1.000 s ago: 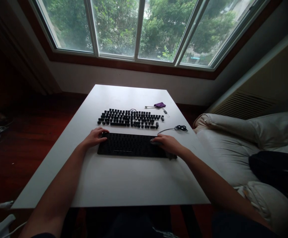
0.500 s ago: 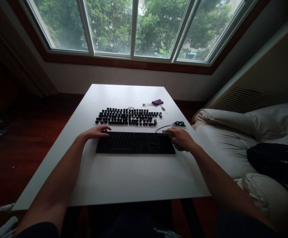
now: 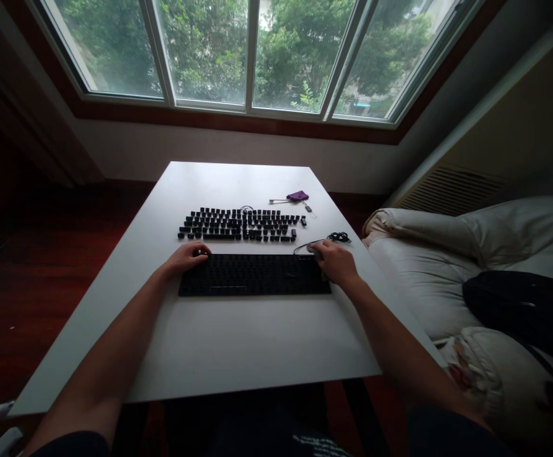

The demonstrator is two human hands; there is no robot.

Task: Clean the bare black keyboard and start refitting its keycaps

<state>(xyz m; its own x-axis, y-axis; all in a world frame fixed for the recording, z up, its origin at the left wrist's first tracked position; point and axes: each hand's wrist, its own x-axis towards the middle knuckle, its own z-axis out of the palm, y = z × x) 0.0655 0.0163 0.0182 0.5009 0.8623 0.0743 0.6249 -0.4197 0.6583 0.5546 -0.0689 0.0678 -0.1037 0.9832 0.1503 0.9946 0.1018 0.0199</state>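
A black keyboard base (image 3: 257,276) without its keycaps lies flat on the white table. My left hand (image 3: 188,257) grips its far left corner with bent fingers. At its right end, my right hand (image 3: 337,261) is closed on a crumpled grey cloth (image 3: 312,249), which rests on the far right corner. Most of the cloth is hidden under the palm. Beyond the base, loose black keycaps (image 3: 243,225) are laid out in rows. A coiled black cable (image 3: 339,237) sits just past my right hand.
Toward the back right of the white table (image 3: 248,343) lie a purple pouch (image 3: 298,196), a thin rod and a small tag-like piece (image 3: 308,208). A pale sofa (image 3: 419,254) with a dark bag (image 3: 519,304) stands to the right. The window (image 3: 210,57) is ahead.
My right hand has shifted slightly along the keyboard's right end with the cloth. The fingers of my left hand have curled in more at the corner. The view has turned a little right.
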